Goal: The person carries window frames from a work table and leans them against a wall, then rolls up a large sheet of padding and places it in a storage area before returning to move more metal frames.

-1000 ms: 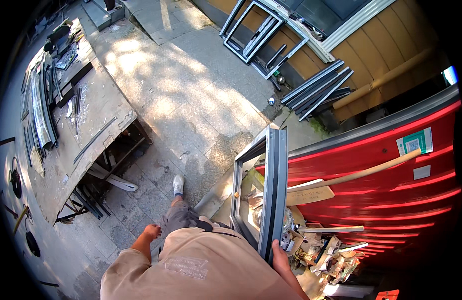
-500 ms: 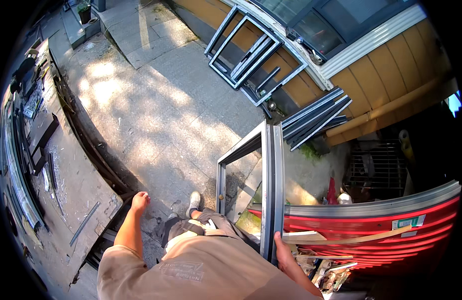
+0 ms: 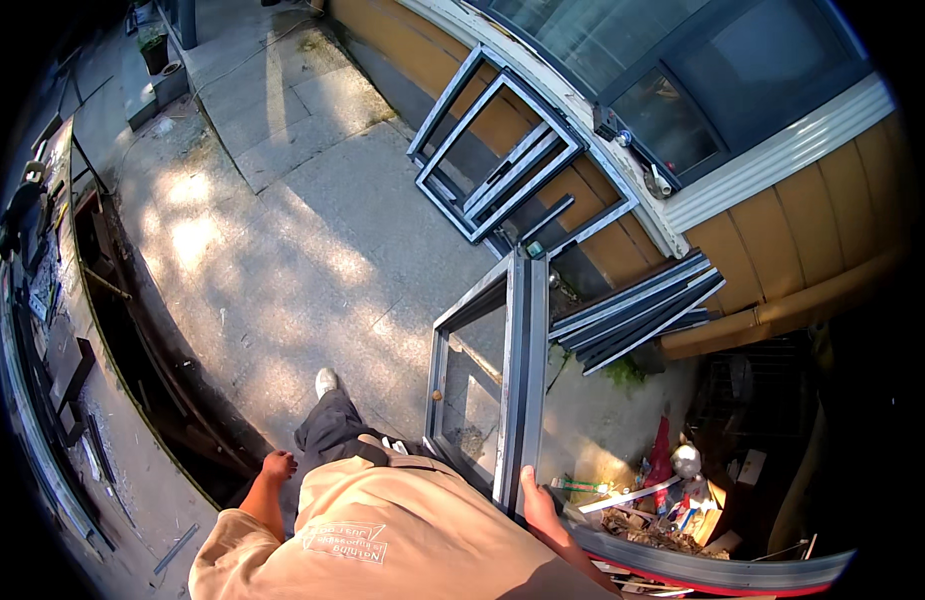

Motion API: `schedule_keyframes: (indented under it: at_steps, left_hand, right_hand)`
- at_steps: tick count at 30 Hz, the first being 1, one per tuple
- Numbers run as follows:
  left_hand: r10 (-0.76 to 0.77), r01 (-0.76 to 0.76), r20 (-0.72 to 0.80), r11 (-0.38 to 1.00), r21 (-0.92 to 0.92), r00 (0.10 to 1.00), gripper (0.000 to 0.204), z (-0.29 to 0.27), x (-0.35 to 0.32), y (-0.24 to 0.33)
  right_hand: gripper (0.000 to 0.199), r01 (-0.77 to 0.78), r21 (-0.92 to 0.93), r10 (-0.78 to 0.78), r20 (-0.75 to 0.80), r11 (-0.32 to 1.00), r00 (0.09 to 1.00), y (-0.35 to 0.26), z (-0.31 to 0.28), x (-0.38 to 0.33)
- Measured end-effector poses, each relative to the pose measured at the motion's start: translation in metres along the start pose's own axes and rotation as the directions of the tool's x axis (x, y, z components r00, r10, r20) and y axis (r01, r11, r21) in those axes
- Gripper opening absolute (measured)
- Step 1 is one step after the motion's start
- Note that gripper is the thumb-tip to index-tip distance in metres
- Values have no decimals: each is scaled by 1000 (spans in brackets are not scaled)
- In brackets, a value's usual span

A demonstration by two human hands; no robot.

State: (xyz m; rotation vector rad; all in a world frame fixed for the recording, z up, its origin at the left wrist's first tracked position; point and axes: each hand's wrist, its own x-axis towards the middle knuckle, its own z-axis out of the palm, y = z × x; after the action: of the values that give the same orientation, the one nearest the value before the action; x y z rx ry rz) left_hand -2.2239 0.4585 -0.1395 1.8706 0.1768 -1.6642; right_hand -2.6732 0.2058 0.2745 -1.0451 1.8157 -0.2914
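Note:
My right hand (image 3: 538,503) grips the lower end of a grey metal window frame (image 3: 529,370). The frame is carried upright at my right side, its open rectangle facing forward and left. My thumb shows on the outer bar, while the other fingers are mostly hidden. My left hand (image 3: 279,465) hangs low at my left with its fingers curled in, and nothing can be seen in it. It is nearest to the long workbench (image 3: 152,455), apart from it.
Several similar frames (image 3: 497,165) lean on the tan wall ahead right. A stack of metal bars (image 3: 637,312) lies beside them. A heap of scraps (image 3: 647,525) sits behind a curved red and grey panel (image 3: 722,565) at right. Sunlit paving (image 3: 282,270) stretches ahead.
I have stepped forward along the paving, carrying the window frame. The leaning frames and bars are closer, and the red panel has slid back toward the lower edge. Both hands keep their hold.

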Motion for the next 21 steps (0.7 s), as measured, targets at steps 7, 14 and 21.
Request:
schedule_keyframes:
  at_steps: [7,14,21]
  left_hand:
    - [-112,118,-87,991,60,990,21,-5,63,149]
    - [264,-269,-59,959,-94,963,35,-12,103,433]
    - [353,-372,-135,915,-156,926,35,17,134,581]
  right_hand:
    - [84,-53,-211,56,6,976,998,-167,54,85]
    - [92,-152,-67,154,31,986,988,-290,75,156]
    - [74,2,-70,7,129,998,992,-365,85,266]
